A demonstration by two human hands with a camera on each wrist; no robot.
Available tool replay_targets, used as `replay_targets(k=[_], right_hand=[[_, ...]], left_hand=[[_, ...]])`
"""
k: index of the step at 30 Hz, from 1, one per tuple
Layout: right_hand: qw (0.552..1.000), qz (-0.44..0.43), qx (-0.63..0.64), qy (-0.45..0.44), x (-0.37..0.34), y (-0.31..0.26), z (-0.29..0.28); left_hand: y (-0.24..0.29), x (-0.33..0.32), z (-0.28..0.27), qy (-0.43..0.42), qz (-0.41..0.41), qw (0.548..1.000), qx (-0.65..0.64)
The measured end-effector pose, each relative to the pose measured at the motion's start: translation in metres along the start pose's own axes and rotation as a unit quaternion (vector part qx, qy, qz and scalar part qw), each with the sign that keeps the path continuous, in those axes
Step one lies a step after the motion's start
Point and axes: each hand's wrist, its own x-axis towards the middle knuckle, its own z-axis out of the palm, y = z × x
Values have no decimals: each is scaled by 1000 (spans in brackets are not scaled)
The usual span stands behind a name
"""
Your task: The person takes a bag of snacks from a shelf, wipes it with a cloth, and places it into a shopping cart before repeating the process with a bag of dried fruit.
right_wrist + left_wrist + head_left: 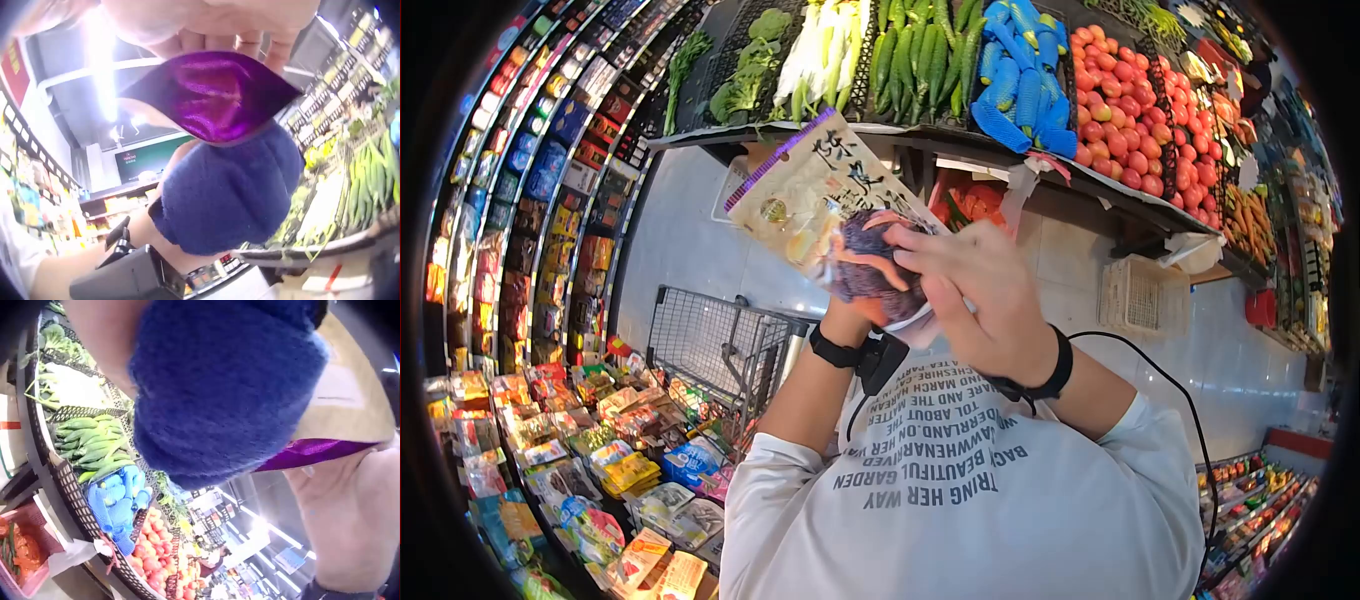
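A clear-and-beige snack bag (800, 200) with black Chinese characters and a purple end is held up, tilted, before the chest. My left hand grips it from behind and is mostly hidden in the head view. A fuzzy dark blue bundle (231, 187) sits at my left hand under the bag; in the left wrist view the blue bundle (225, 387) hides the fingers. My right hand (970, 290) lies over the lower front of the bag, fingers extended and touching its dark, orange-streaked part. The purple foil bottom (219, 94) faces the right wrist.
Ahead stands a produce stand with broccoli (750, 60), green cucumbers (920, 60), blue-netted produce (1020, 80) and tomatoes (1115, 110). A wire shopping cart (710, 340) stands at left, near heaped packaged snacks (620, 450). A pale crate (1135, 295) sits on the floor at right.
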Motion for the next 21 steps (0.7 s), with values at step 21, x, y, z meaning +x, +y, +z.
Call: replay_targets(k=[21], right_hand=[[821, 291, 487, 72, 20, -2, 56]], left_hand=[[54, -94, 8, 148, 170, 850, 476]])
